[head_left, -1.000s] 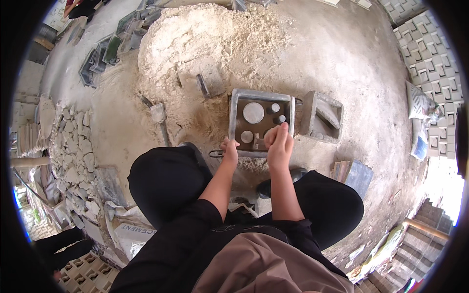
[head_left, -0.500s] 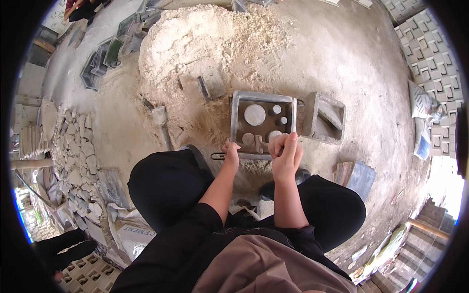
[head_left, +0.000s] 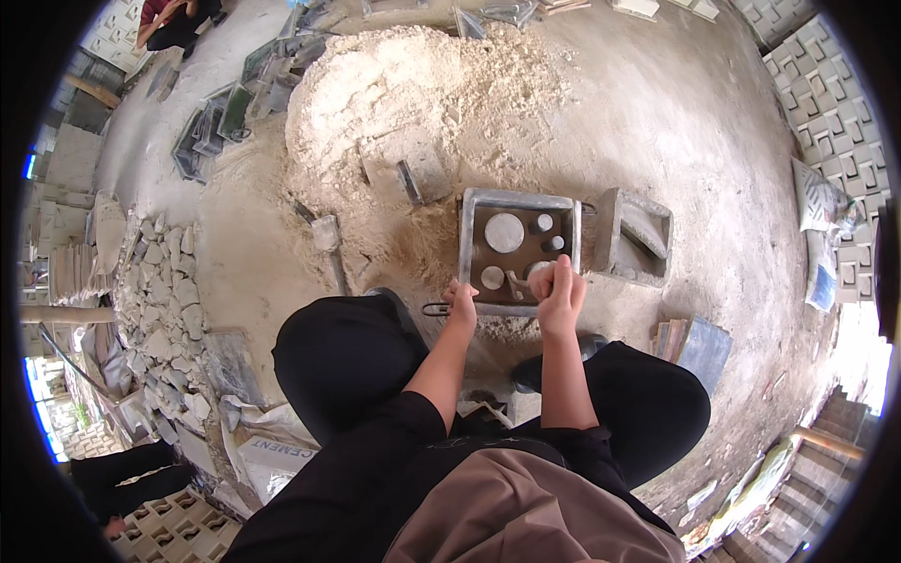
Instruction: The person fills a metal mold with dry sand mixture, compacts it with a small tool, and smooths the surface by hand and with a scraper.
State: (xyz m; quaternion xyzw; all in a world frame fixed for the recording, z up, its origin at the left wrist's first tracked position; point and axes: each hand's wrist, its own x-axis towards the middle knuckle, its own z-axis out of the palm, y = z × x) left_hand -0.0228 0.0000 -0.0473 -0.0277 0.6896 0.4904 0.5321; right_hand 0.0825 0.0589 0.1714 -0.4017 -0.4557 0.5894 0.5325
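On the floor before me lies a grey rectangular mould (head_left: 521, 196) with a wire loop handle at its left. Inside it stand several round pieces: a wide pale disc (head_left: 504, 233), a smaller disc (head_left: 493, 278) and short cylinders (head_left: 544, 223). My left hand (head_left: 461, 302) grips the near left corner of the mould with curled fingers. My right hand (head_left: 560, 293) is closed over the near right part, round the handle of a small dusty tool (head_left: 517, 284). The tool's head rests among the discs; its exact kind is unclear, and the fingers hide its handle.
Right of the mould sits a grey box-shaped block (head_left: 610, 235). A hammer-like tool (head_left: 326, 235) lies left. Beyond is a heap of pale powder (head_left: 375, 94) with a flat trowel-like plate (head_left: 422, 178). Broken stones (head_left: 160, 300) lie left; a person (head_left: 169, 23) crouches far left.
My view has shifted, so the scene sits lower and further right. The small tool's head has tilted and moved slightly within the mould. Both hands keep their holds.
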